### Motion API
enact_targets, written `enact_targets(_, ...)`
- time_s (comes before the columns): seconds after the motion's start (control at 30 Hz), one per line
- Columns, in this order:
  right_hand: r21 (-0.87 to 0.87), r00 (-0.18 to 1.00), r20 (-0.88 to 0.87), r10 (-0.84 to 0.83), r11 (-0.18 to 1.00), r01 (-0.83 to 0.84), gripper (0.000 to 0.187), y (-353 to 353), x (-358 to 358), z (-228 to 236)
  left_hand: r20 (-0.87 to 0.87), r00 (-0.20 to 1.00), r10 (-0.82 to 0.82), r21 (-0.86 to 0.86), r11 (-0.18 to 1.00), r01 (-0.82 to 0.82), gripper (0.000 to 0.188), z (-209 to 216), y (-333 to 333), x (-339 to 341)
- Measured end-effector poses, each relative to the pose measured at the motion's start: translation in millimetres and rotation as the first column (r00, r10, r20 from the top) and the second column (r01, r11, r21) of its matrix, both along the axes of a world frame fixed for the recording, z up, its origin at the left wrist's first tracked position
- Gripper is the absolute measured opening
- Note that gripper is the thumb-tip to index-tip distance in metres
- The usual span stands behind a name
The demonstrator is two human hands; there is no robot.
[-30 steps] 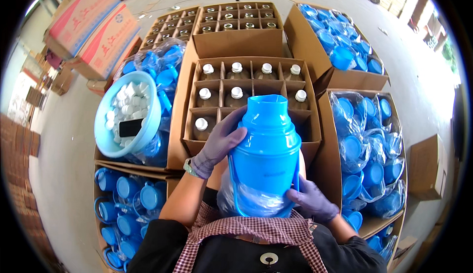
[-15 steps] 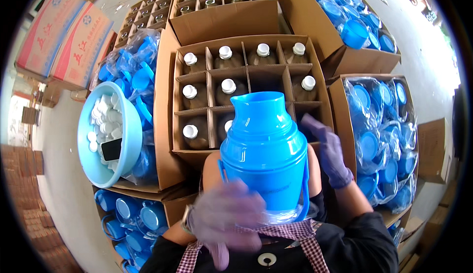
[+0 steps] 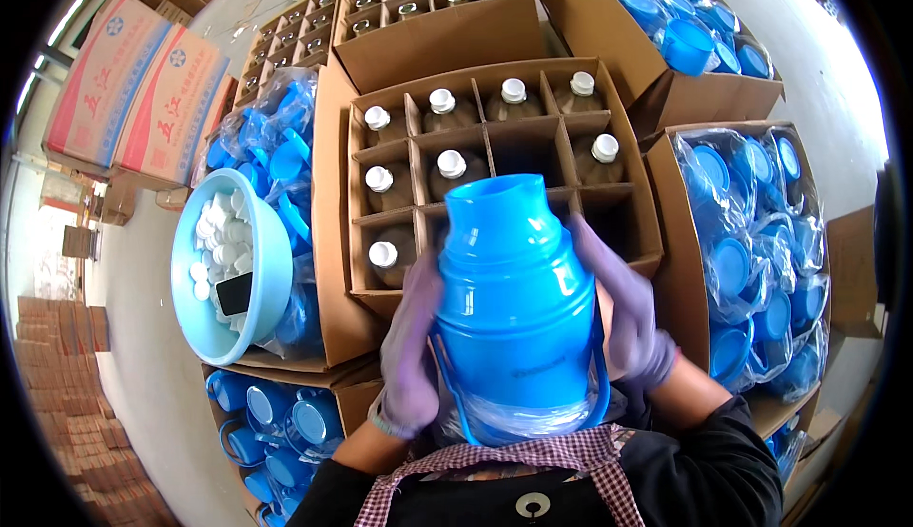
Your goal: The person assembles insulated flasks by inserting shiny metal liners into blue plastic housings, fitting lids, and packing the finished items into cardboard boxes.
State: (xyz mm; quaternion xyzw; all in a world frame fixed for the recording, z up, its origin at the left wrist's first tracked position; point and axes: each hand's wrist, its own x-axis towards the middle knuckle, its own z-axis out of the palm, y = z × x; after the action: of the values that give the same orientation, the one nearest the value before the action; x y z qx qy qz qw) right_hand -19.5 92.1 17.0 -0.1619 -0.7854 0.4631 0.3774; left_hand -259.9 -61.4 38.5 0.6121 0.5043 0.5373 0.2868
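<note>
A bright blue plastic thermos jug (image 3: pixel 514 327) with a spout and a hanging handle stands upright against my lap, clear plastic film around its base. My left hand (image 3: pixel 411 356), in a purple glove, presses against its left side. On the opposite side, my right hand (image 3: pixel 623 303), gloved alike, grips the jug near its shoulder, so the jug is held between both palms. Just beyond it is a cardboard box (image 3: pixel 495 66) with dividers, holding several bottle-shaped liners (image 3: pixel 452 173) with white caps. The jug hides some near compartments.
At left, a light blue basin (image 3: pixel 190 308) holds white caps (image 3: pixel 228 232) and a phone (image 3: pixel 233 293). Boxes of blue jug parts stand at left, lower left and right (image 3: pixel 737 270). Behind are a box of uncapped liners (image 3: pixel 437 32) and another box of blue parts (image 3: pixel 656 108).
My left hand has moved from in front of the jug to its left side. My right hand has come back from the divided box onto the jug. The view has shifted slightly.
</note>
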Motion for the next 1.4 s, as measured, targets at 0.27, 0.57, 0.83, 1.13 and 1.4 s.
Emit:
enact_targets(0.27,0.102,0.994,-0.109,0.027,0.995,-0.016,0.08,-7.2,-2.8,9.3,0.273,0.939,0.21,-0.311,0.943,-0.121,0.083,10.4,2.8,5.5)
enact_targets(0.57,0.08,0.996,-0.082,0.024,0.997,-0.018,0.091,-2.9,-6.0,18.4,0.336,0.902,0.271,-0.539,0.84,-0.052,0.054,2.4,9.9,-7.7)
enact_targets(0.83,0.224,0.996,0.034,0.077,0.971,-0.083,0.102,6.2,-7.9,22.2,0.491,0.853,0.179,-0.184,0.978,-0.1,0.061,0.2,9.9,4.6)
enact_targets(1.13,-0.311,0.987,0.05,-0.155,0.936,0.163,0.056,14.9,-18.7,-17.8,0.407,0.825,0.393,-0.428,0.879,-0.208,0.07,0.3,1.9,-5.6)
enact_targets(1.4,-0.045,0.981,-0.189,-0.037,0.999,0.029,0.076,2.1,2.0,28.2,-0.021,0.971,0.239,0.005,0.971,-0.239,0.082,-27.0,4.7,-29.8)
